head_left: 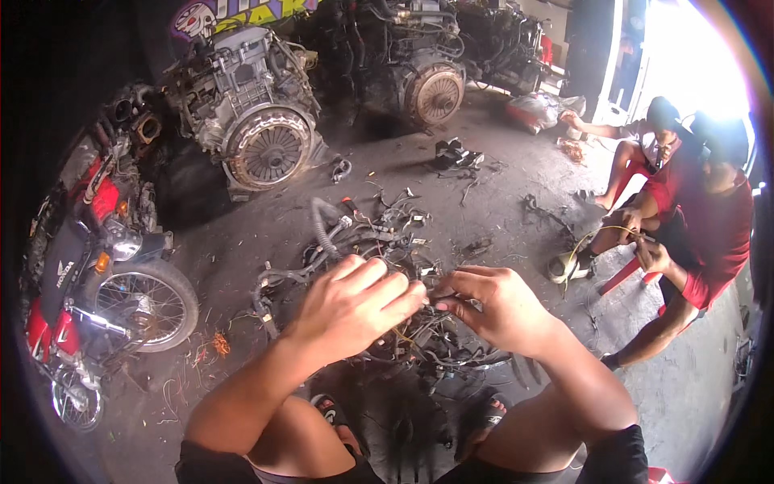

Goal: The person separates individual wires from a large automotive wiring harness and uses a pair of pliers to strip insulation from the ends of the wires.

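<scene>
My left hand (355,300) and my right hand (501,308) meet in front of me, fingertips almost touching, both closed in a pinch. A small dark piece shows between the right thumb and forefinger; whether it is a wire end or a connector I cannot tell. What the left fingers grip is hidden behind them. Under and beyond both hands spreads a tangled wiring harness (387,222) on the floor, with dark cables, small connectors and a grey corrugated conduit (322,230) that curves up beside the left hand.
Engines with round clutch covers, one grey (270,149) and one rusty (435,93), stand at the back. At left is a red motorcycle (141,302). On the right a person in red (717,234) holds a yellowish wire (592,234); another person (637,145) sits behind.
</scene>
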Tool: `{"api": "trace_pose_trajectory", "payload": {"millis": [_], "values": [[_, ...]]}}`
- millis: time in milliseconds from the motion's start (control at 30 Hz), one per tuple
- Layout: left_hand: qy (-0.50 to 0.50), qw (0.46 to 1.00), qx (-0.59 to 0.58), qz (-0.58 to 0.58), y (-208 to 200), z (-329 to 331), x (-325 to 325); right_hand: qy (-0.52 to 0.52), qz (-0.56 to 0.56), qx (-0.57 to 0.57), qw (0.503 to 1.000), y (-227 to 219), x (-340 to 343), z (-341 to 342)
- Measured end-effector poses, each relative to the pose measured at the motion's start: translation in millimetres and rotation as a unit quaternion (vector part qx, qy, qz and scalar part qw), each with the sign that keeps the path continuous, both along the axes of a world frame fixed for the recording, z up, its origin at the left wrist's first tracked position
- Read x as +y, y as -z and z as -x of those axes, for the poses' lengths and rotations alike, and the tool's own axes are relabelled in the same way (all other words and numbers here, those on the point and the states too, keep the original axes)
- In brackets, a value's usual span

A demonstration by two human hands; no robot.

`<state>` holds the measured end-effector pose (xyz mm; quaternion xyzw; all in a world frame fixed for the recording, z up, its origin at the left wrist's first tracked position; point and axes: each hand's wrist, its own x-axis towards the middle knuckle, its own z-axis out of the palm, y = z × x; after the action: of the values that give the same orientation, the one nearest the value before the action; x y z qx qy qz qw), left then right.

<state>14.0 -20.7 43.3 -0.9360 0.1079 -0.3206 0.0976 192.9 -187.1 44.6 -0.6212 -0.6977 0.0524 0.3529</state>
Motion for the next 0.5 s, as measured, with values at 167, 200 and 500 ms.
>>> {"api": "trace_pose_trajectory", "payload": {"millis": [167,200,500], "values": [[0.011,0.999,0.041,0.006,7.2,-5.4,-7.6,-0.033,0.056,-0.059,0.996,0.7,-4.0,-7.5],[0.012,0.999,0.042,0.009,6.3,-6.1,-8.1,-0.049,0.065,-0.050,0.995,0.5,-4.7,-10.7],[0.091,0.995,0.044,0.002,1.9,-1.1,-6.4,-0.105,0.125,0.036,0.986,-8.3,-5.8,-5.0]]}}
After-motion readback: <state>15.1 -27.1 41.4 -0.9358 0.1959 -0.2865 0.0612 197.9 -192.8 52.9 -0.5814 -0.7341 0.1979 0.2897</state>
